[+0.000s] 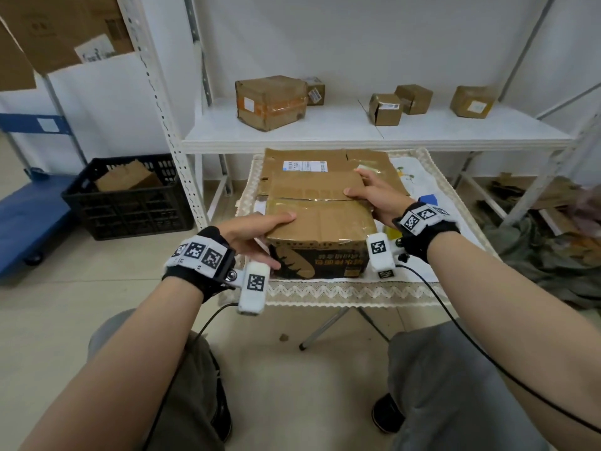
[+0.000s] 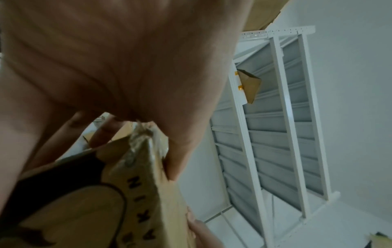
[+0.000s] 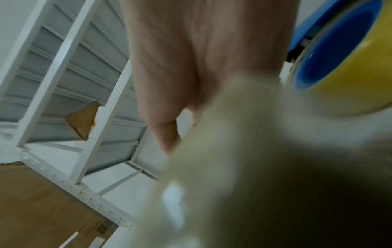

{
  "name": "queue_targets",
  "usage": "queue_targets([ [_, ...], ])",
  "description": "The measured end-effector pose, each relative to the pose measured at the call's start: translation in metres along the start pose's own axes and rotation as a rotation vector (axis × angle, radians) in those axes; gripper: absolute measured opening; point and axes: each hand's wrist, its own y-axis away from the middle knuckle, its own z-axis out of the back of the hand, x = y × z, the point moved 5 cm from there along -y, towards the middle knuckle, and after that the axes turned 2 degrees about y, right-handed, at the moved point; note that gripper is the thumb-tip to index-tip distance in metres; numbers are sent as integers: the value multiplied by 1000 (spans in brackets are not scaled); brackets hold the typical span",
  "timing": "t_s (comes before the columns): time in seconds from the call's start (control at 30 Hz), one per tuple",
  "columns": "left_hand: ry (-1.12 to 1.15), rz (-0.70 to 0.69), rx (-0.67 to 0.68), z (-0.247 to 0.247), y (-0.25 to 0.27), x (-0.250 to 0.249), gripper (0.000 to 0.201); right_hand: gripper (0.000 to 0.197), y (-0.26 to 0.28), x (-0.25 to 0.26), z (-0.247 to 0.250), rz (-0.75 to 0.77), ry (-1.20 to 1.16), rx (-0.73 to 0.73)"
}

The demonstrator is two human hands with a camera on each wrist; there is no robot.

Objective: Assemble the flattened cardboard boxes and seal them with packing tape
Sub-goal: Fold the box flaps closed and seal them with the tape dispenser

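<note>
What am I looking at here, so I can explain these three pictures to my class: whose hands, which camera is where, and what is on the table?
No machine: a person works bare-handed, with one camera on the head and one strapped to each wrist. The wide picture is the head view; the two close, blurry ones look along each hand. The left grip, a hand, pinches the near corner of the cardboard box, thumb on top. The right grip presses flat on its closed top flaps. The box sits on a lace-edged table, with flattened cardboard behind it. A yellow tape roll lies beside the right wrist, unheld.
</note>
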Motion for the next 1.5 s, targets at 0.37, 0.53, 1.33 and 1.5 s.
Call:
queue_targets([
  [0.37, 16, -213, -246, 34, 22, -45, 49, 63, 28, 23, 19, 6, 44, -29],
  [0.53, 120, -304, -264, 38, 12, -53, 52, 50, 37, 16, 26, -45, 122, 25],
  [1.33, 445, -191, -88, -14, -38, -6, 50, 65, 42, -38, 14, -225, -185, 49],
  [1.5, 514, -294, -113, -10, -33, -23, 37, 40, 53, -27, 15, -138, -278, 116],
])
